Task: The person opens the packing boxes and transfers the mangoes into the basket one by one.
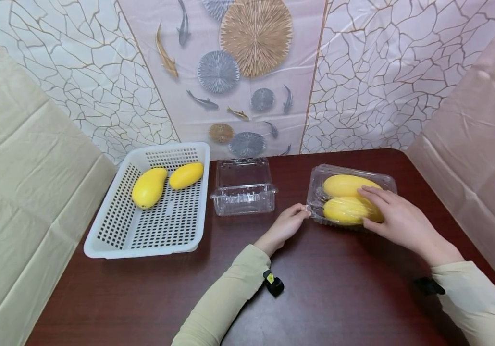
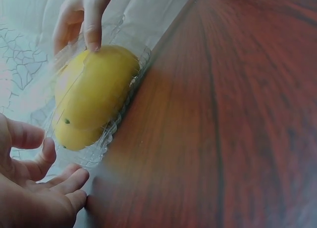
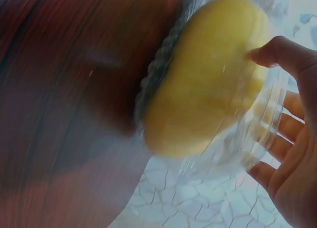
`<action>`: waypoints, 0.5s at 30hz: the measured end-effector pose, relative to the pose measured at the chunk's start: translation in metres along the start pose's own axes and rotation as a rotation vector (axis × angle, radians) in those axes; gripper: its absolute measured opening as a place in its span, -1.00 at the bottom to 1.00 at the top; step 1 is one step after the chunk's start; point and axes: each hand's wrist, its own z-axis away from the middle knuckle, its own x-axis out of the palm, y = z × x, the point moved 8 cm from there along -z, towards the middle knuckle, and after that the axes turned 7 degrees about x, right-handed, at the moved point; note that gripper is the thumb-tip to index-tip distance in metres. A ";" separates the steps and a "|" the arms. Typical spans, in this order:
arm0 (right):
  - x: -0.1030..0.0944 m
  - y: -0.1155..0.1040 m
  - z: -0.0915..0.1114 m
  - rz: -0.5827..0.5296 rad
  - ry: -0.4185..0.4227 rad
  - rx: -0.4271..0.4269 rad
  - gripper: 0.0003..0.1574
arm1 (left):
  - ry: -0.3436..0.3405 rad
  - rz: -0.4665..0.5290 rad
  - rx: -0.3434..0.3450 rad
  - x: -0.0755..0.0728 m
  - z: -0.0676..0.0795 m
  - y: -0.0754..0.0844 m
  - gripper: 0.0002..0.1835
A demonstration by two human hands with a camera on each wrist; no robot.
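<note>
On the right of the table sits a clear plastic box holding two yellow mangoes, one behind the other. Shiny clear plastic lies over the front mango; the back mango is partly under my fingers. My left hand pinches the box's left front corner between thumb and finger. My right hand spreads over the right ends of both mangoes. In the right wrist view, its thumb presses on the yellow surface, and the other fingers reach along the clear plastic edge.
A white perforated basket at the left holds a larger mango and a smaller one. Between basket and filled box stands another clear plastic box, lid raised. Patterned cloth walls stand behind and beside the dark red table.
</note>
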 end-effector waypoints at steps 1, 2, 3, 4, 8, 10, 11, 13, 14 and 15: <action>-0.001 0.003 0.002 0.000 -0.002 0.013 -0.10 | 0.000 0.002 -0.002 0.000 0.000 0.000 -0.84; -0.002 0.007 0.003 0.000 -0.003 0.025 -0.09 | -0.001 0.005 -0.004 0.000 0.000 0.000 -0.84; -0.003 0.010 0.005 -0.003 -0.002 0.035 -0.09 | -0.001 0.009 -0.004 0.000 0.000 0.000 -0.84; -0.003 0.013 0.006 -0.007 -0.003 0.046 -0.08 | -0.003 0.012 -0.006 0.000 0.000 0.000 -0.84; -0.005 0.024 0.011 -0.047 -0.006 0.092 -0.07 | -0.005 0.022 -0.012 0.001 0.001 -0.001 -0.85; -0.005 0.029 0.014 -0.073 -0.014 0.112 -0.07 | -0.006 0.027 -0.015 0.001 0.001 -0.001 -0.86; -0.006 0.031 0.015 -0.084 -0.018 0.118 -0.08 | -0.006 0.029 -0.016 0.001 0.001 -0.002 -0.86; -0.007 0.034 0.017 -0.096 -0.027 0.123 -0.08 | -0.006 0.031 -0.017 0.001 0.001 -0.002 -0.86; -0.007 0.036 0.018 -0.098 -0.032 0.124 -0.08 | -0.006 0.033 -0.015 0.001 0.000 -0.001 -0.86; -0.008 0.037 0.018 -0.095 -0.036 0.121 -0.07 | -0.006 0.033 -0.012 0.001 0.000 -0.001 -0.85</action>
